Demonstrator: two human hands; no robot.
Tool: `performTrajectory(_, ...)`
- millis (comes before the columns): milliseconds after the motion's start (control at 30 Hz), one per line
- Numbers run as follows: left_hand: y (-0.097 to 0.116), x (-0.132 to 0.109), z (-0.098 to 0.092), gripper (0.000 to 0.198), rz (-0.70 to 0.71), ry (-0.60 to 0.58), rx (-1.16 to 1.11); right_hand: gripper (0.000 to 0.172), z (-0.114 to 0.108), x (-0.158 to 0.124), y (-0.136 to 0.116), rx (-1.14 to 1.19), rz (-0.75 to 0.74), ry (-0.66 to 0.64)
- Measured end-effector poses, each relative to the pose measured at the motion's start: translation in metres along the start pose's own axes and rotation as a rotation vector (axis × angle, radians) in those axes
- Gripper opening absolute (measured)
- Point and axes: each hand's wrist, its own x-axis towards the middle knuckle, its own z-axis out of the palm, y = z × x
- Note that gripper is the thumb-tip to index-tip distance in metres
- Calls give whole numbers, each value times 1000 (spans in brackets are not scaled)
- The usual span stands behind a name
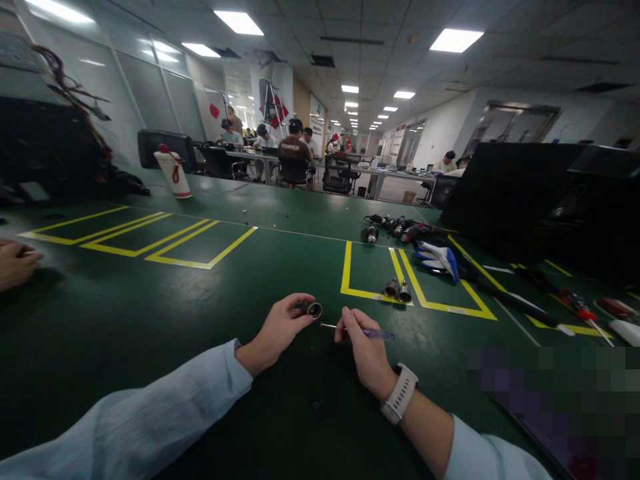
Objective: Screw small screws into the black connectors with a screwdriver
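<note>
Clock directions taken from the metal cup (314, 311) you hold, twelve being straight away from you. Your left hand (278, 335) is partly curled, thumb and fingers pinching the metal cup, its round mouth turned toward your right. Your right hand (367, 348) is closed in a pen-like grip on a slim screwdriver (380, 334) with a translucent purple handle. Its shaft points to nine; the tip sits just beside the cup at about four, apparently not touching. Both hands are over the green table (240, 413).

At six, two small dark rings lie on the surface: the near ring (311, 347) close to the cup, the far ring (316, 405) nearer you. Toward half past two, a pair of metal fittings (404, 293) stands at a yellow tape corner (411, 303); beyond, a blue-and-white glove (440, 259). At nine to ten, a co-worker's hand (17, 265) enters the left edge; its grip cannot be told.
</note>
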Motion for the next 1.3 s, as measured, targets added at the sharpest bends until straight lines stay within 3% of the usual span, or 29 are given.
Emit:
performTrajectory(367,1,-6,5,30,11,-55,1,28,3,0,-2,-162,-86,-26)
performTrajectory(700,-5,-4,6,20,46,47,143,27,8,-4,0,-194,-130,-73)
performTrajectory(1000,-2,-5,7,21,82,54,125,26,8,-9,-11,-318,-172,-72)
performTrajectory(1300,-3,-5,7,22,64,57,100,25,9,-9,-11,-299,-168,-83)
